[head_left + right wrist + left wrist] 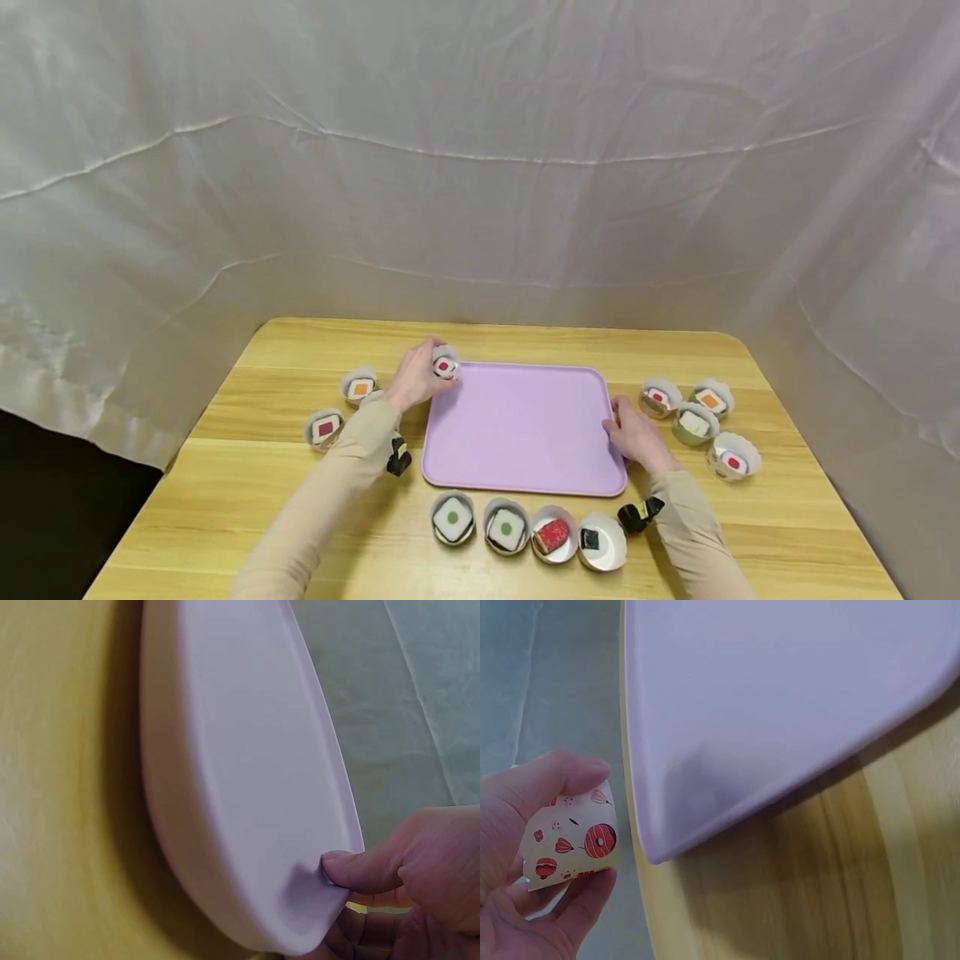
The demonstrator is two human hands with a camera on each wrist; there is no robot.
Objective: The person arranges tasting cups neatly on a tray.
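Note:
My left hand [417, 373] grips a small paper baking cup [576, 832] printed with red doughnuts and flowers, thumb on one side and fingers on the other. In the head view that cup holds a white sushi-like piece [444, 367] with a red centre, just at the far left corner of the lilac tray [525, 429]. On the opposite side, my right hand [633, 431] pinches the tray's right edge, its thumb [349, 868] over the rim and the fingers partly hidden beneath. Nothing lies on the tray's flat surface.
Several filled cups line the near side, among them a green-dotted one [453, 517] and one with a dark piece [601, 541]. More cups stand right, including an orange-centred one [710, 400], and left [325, 428]. Grey-white cloth [480, 167] hangs behind the wooden table [247, 475].

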